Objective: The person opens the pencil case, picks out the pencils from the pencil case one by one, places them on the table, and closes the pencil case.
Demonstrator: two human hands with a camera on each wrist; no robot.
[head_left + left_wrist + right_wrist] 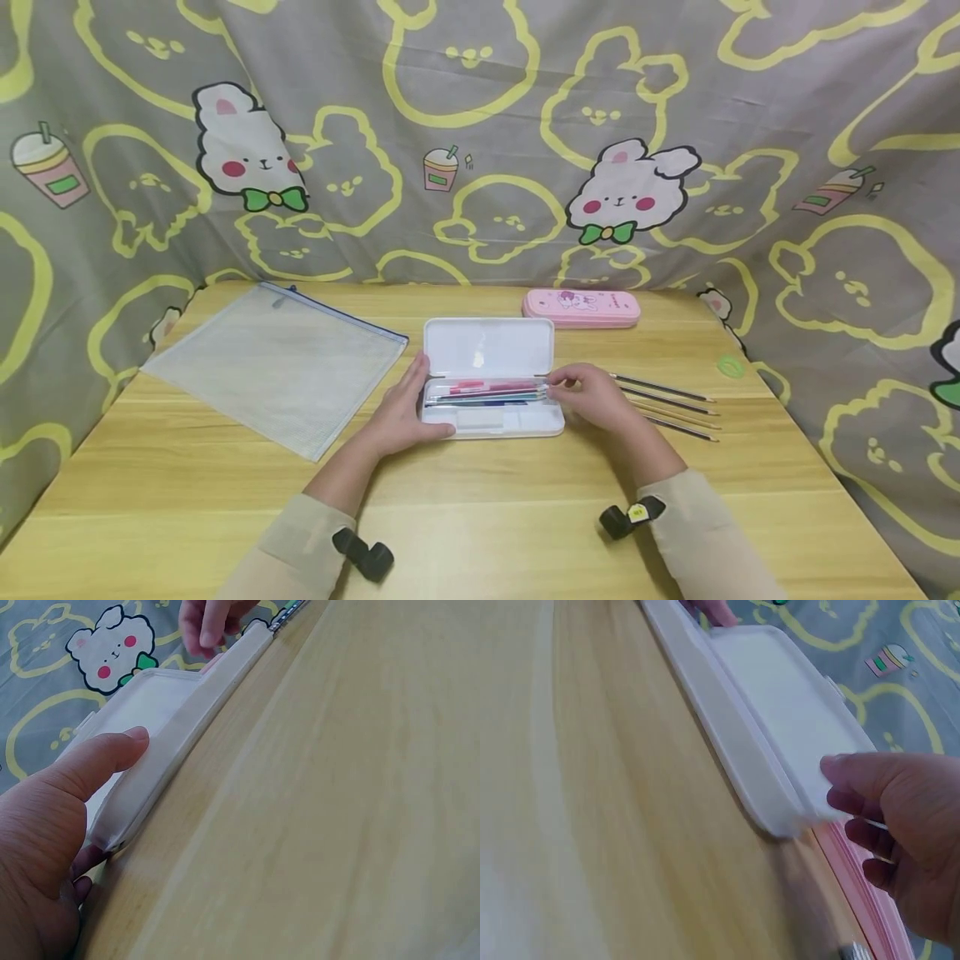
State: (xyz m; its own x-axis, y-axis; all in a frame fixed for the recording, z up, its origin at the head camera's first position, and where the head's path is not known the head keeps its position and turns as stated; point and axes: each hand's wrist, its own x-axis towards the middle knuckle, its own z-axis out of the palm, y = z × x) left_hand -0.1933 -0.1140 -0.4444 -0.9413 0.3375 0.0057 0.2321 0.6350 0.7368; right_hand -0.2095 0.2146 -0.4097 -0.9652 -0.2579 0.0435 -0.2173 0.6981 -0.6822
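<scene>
Head view: tabletop (pixel 480 517), wood-grained, beneath left hand (pixel 401 417) and right hand (pixel 596 396). Step in hand, by judgement: settling writing tools (pixel 491 395) inside white pencil case (pixel 517 346). For good work: brace the case flat with the left hand, lay each piece lengthwise and parallel, keep ends clear of rim and hinge.

Mesh pouch (pixel 281 367), blue-edged, lying flat, left of left hand; apparently no hindrance.

White pencil case: lid raised, between both hands.

Pink pencil case (pixel 581 308): closed, beyond right hand, behind the white lid's right edge; clear of the work.

Left hand: gripping the case's left end, thumb over the front wall, fingers outside. Right hand: at the opposite end, thumb close to bent fingers; pinch on any piece, cannot tell.

Writing tools: lying along the tray, just left of right hand.

Loose pencils (pixel 669 400): four visible, right of right hand, partly hidden by it; likeliest obstruction, so lift the wrist over them.

Green ring (pixel 723 364): well right of right hand, past the pencils.
</scene>
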